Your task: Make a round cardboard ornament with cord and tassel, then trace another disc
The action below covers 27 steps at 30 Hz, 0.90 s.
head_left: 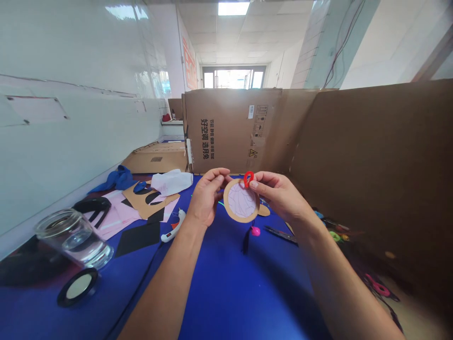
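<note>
My left hand (207, 196) is closed at the left edge of a round cardboard disc (227, 208), its fingertips partly hidden behind the rim. The disc's middle is pale lilac with thin lines like a web. Between the thumb and forefinger of my right hand (279, 191) is a small red loop (247, 175), held at the disc's top right edge. Whether the loop is fixed to the disc, I cannot tell. Below the disc show a pink bead (255, 231) and a dark tassel (246, 243). Behind it lies a small tan oval piece (264, 210).
Left of my arm lies a white glue gun (173, 230) with its cord, beside black sheets (138, 239) and cut cardboard (155, 208). A glass jar of water (76, 241) and a round lid (78, 287) stand nearer. Scissors (281, 234) lie right; large cardboard walls (230, 132) rise behind.
</note>
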Each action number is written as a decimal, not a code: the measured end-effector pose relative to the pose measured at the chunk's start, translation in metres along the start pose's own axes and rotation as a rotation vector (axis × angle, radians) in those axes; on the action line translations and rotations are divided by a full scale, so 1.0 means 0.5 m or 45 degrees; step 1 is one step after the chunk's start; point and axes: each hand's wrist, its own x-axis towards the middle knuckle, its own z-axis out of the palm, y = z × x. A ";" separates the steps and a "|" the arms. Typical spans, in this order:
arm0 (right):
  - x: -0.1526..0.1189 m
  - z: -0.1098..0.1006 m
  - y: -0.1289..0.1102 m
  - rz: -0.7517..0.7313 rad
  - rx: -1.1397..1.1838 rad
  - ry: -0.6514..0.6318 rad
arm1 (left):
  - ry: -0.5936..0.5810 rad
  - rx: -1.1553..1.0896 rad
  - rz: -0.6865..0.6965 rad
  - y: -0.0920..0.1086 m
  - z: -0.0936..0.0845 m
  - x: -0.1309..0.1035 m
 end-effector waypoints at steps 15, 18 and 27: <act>-0.001 0.022 -0.004 0.217 0.416 -0.072 | -0.488 0.446 0.362 0.024 0.001 -0.017; 0.002 0.020 -0.001 0.241 0.398 -0.072 | -0.495 0.417 0.346 0.025 0.001 -0.019; -0.001 -0.007 -0.015 0.034 0.256 0.188 | -0.085 0.440 0.160 0.003 -0.001 -0.005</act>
